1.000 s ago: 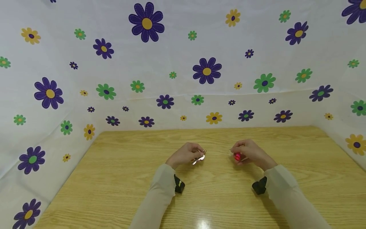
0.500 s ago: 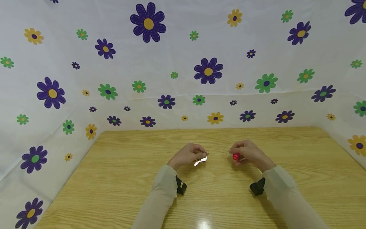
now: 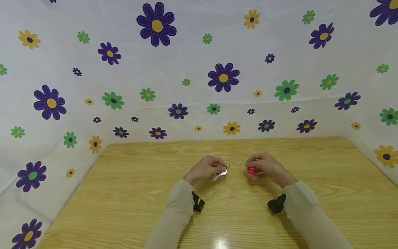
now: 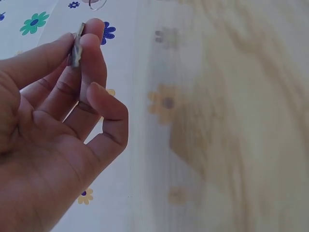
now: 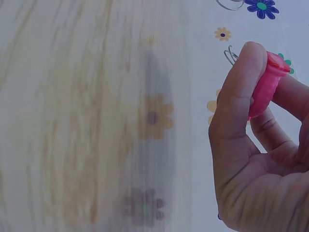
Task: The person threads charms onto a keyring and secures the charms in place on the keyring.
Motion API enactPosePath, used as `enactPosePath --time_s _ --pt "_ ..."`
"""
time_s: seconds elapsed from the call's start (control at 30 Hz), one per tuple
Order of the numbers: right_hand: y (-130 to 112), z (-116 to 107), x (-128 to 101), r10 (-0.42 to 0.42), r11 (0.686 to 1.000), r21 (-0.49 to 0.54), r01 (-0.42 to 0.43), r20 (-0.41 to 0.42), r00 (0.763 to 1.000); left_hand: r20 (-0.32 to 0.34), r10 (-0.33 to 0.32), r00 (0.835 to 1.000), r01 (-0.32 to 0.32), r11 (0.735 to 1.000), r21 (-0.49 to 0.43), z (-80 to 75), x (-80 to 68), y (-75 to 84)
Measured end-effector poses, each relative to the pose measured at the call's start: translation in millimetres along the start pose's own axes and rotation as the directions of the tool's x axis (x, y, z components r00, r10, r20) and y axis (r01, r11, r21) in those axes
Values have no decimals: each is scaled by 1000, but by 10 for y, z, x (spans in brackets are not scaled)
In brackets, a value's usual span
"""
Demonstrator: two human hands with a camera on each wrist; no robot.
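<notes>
My left hand (image 3: 206, 168) pinches a silver key (image 3: 220, 174) between thumb and fingers, its blade slanting down. A thin metal ring (image 3: 228, 166) sticks out past the fingertips toward the right hand. From the left wrist, the key (image 4: 76, 48) is seen edge-on, with the ring (image 4: 98, 4) partly cut off at the top. My right hand (image 3: 268, 168) grips a small pink charm (image 5: 265, 89) with a red-orange end; the fingers hide part of it. A fine curved wire (image 5: 230, 55) shows beyond its fingertips. A gap separates the two hands above the table.
Beneath both hands lies a wood-grain table (image 3: 140, 193). A white cloth (image 3: 186, 52) with printed flowers rises behind it and along both sides. Black wrist cameras are strapped at the left cuff (image 3: 198, 202) and the right cuff (image 3: 276, 204).
The two hands have drawn closer together: the left with the key shifted right, the right with the pink charm shifted left. Both keep their hold. The head view swayed slightly.
</notes>
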State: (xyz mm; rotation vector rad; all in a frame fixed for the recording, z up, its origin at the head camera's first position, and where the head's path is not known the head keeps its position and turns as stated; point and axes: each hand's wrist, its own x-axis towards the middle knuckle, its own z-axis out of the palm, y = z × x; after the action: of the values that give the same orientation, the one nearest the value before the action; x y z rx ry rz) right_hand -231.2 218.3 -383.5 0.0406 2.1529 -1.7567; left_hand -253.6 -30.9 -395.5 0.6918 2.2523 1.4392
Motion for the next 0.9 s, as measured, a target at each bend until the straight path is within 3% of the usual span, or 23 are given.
enactPosePath --time_s 0.3,0.67,0.9 --pt "-10 35 2 -10 1000 -3 10 10 1000 -7 7 1000 -7 1000 -9 21 15 26" --pt "82 126 1 -22 1000 -16 24 88 996 3 6 1000 -6 998 -60 111 -21 -30" --pt "66 135 19 -20 1000 3 19 71 997 -2 18 1000 -18 999 -37 97 4 -11"
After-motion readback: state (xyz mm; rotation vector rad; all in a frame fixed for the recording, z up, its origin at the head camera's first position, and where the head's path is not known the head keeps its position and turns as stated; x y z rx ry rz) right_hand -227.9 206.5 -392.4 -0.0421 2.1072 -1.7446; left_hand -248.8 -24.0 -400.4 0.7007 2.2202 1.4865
